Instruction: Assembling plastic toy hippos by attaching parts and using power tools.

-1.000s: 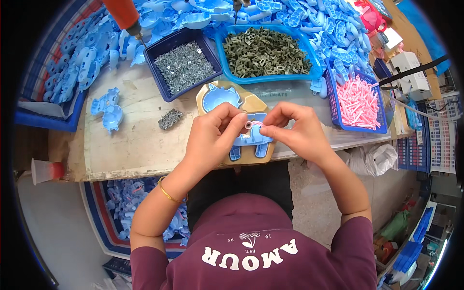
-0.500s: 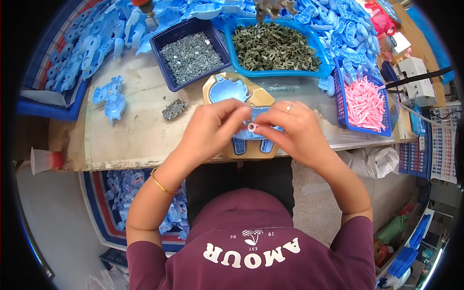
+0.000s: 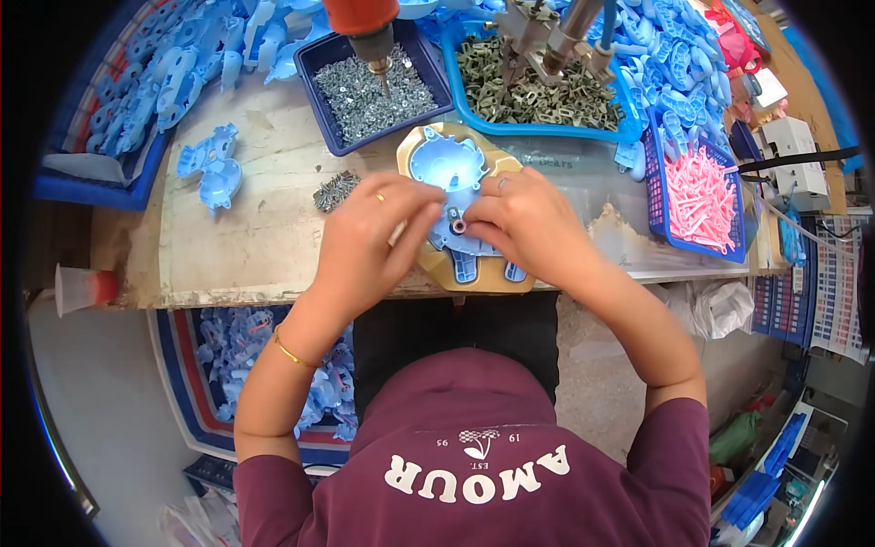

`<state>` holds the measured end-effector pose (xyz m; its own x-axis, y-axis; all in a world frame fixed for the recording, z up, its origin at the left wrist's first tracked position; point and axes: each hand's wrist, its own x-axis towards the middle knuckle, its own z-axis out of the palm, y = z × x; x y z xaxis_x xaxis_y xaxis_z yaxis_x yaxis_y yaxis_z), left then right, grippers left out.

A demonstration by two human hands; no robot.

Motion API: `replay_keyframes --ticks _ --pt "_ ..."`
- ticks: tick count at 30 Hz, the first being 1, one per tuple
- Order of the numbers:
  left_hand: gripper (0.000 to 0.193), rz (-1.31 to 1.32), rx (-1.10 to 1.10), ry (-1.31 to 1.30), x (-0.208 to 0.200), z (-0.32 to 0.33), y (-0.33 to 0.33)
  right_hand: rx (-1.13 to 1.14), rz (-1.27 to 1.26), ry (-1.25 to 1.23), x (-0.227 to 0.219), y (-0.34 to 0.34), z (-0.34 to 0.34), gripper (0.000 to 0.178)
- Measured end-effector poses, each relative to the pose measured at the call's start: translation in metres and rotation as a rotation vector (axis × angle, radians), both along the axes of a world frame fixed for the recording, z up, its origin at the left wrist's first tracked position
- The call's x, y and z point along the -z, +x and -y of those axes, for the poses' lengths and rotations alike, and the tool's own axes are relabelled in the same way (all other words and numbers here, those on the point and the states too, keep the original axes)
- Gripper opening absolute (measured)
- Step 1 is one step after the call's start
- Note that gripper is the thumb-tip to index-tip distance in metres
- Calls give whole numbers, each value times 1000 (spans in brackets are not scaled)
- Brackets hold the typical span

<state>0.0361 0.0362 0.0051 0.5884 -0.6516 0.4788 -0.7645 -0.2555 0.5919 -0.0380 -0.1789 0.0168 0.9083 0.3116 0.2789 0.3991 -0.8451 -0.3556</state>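
A blue plastic shell half, bear-like in outline, lies hollow side up in a tan holder at the table's front edge. Over its lower body, the fingertips of my right hand pinch a pink plastic piece with a ring-shaped end. A dark clip-like part shows just above that ring. My left hand is closed at the left side of the shell. Something pale shows between its fingers, too small to name. Both hands cover parts of the shell.
Screws fill a dark blue tray; metal clips fill a light blue tray. Pink pieces stand in a blue basket. A red-bodied screwdriver and a metal fixture hang above. Loose screws and another blue shell lie left.
The ring-ended piece has come lower and left, over the shell's body. My left hand has drawn back from it. The hanging screwdriver and fixture show further into view as the view shifts.
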Motion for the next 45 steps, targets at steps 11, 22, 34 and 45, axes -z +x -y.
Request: replay_keyframes --ticks 11,22,34,45 --pt "34 304 165 336 8 -3 -16 38 -42 70 -10 -21 16 15" --pt "33 284 135 327 6 3 -19 173 -11 16 -2 -30 23 12" --pt "25 131 8 132 0 -8 6 122 162 374 -59 17 -4 24" --pt "27 438 -300 748 -9 1 119 -150 516 680 -138 118 -71 46"
